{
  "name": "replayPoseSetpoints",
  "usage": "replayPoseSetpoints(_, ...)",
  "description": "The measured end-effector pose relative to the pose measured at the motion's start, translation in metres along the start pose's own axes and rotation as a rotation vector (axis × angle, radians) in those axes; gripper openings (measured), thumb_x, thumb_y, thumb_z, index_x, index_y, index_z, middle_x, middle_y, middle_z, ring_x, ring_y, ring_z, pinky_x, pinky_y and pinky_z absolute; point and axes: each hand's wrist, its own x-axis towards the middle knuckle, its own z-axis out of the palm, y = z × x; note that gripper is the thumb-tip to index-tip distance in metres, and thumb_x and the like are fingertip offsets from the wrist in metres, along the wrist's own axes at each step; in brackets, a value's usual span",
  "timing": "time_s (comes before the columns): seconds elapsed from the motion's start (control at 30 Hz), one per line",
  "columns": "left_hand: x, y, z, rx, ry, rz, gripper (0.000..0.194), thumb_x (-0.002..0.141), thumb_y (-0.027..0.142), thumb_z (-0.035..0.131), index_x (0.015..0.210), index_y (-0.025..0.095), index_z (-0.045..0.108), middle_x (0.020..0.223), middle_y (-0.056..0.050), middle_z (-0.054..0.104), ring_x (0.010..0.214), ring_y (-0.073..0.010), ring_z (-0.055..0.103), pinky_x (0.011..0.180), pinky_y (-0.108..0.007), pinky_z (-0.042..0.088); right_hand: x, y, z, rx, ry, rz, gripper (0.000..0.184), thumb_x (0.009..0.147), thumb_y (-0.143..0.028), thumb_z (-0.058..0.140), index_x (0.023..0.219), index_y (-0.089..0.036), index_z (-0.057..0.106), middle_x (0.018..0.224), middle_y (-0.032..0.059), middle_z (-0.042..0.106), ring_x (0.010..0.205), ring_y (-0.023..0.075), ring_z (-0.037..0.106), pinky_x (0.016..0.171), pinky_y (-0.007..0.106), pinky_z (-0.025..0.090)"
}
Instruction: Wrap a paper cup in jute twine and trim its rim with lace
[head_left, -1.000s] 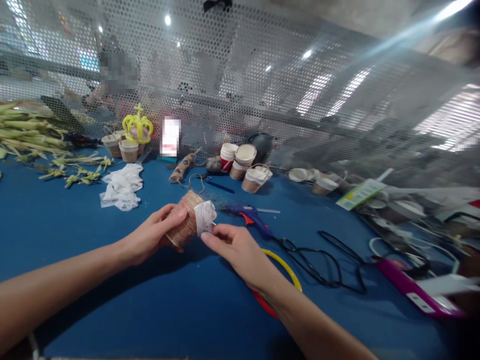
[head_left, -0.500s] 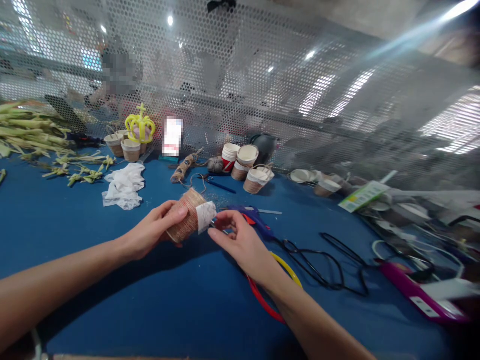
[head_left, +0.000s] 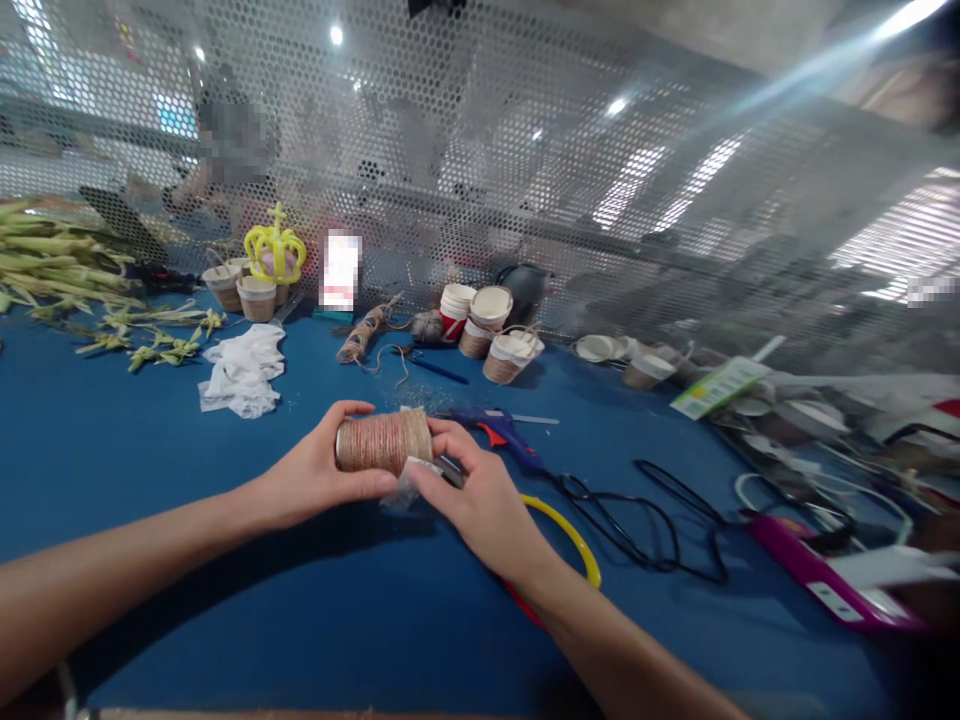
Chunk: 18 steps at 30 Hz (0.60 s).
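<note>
My left hand (head_left: 322, 462) is wrapped round a twine-covered paper cup (head_left: 379, 443) lying sideways in the air above the blue table, with fingers behind it and the thumb along its lower side. At the cup's right end my right hand (head_left: 476, 487) is closed, its fingertips meeting the twine. Between its thumb and fingers shows a slim dark-grey tool (head_left: 452, 470), mostly hidden, so its kind is unclear. A thin whitish translucent scrap (head_left: 412, 482) hangs below the cup, by both thumbs. A blue glue gun (head_left: 499, 432) lies just behind my right hand.
Twine-wrapped cups (head_left: 514, 352) stand at the back beside red-and-white cups (head_left: 455, 312). Left are white cloth (head_left: 244, 370), a yellow crown (head_left: 276, 248) and plant stalks (head_left: 67, 255). A yellow band (head_left: 574, 535), black cable (head_left: 667, 560) and purple power strip (head_left: 802, 570) lie right.
The cup has turned from slanted to nearly level, and its white end piece now shows as a scrap below it. My right hand has moved in against the cup.
</note>
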Motion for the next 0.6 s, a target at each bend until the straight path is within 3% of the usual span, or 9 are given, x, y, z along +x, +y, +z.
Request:
replayPoseSetpoints(0.2,0.000,-0.004,0.002,0.153,0.088,0.075,0.059,0.059,0.039,0.073,0.103,0.019,0.040,0.089,-0.002,0.052,0.069,-0.0152,0.052,0.061,-0.027,0.043,0.002,-0.001,-0.002,-0.046,0.028,-0.003,0.011,0.075,-0.029,0.058,0.076,-0.018,0.059,0.106,0.0092,0.059,0.102,0.0221,0.054,0.092,0.038,0.038)
replayPoseSetpoints(0.33,0.002,0.000,-0.001,0.138,0.104,0.053,0.055,0.060,0.040,0.073,0.099,0.019,0.040,0.084,0.000,0.050,0.067,-0.0138,0.050,0.059,-0.026,0.042,0.012,0.003,-0.029,-0.063,0.198,0.001,0.023,0.076,-0.037,0.057,0.087,-0.017,0.060,0.092,0.0078,0.064,0.085,0.0199,0.059,0.080,0.035,0.045)
replayPoseSetpoints(0.47,0.004,0.003,-0.005,0.163,0.099,0.049,0.056,0.059,0.038,0.073,0.101,0.019,0.041,0.084,0.000,0.051,0.067,-0.0133,0.050,0.059,-0.025,0.042,0.025,0.009,-0.063,-0.111,0.389,0.041,0.028,0.075,-0.043,0.056,0.070,-0.016,0.060,0.072,0.0059,0.065,0.069,0.0177,0.059,0.067,0.031,0.046)
replayPoseSetpoints(0.6,0.005,0.002,-0.006,0.148,0.093,0.052,0.054,0.060,0.035,0.072,0.102,0.018,0.041,0.085,0.001,0.052,0.067,-0.0122,0.050,0.059,-0.024,0.043,0.034,0.018,-0.079,-0.272,0.355,0.079,0.027,0.076,-0.040,0.052,0.072,-0.016,0.063,0.072,0.0047,0.066,0.067,0.0167,0.058,0.066,0.029,0.045)
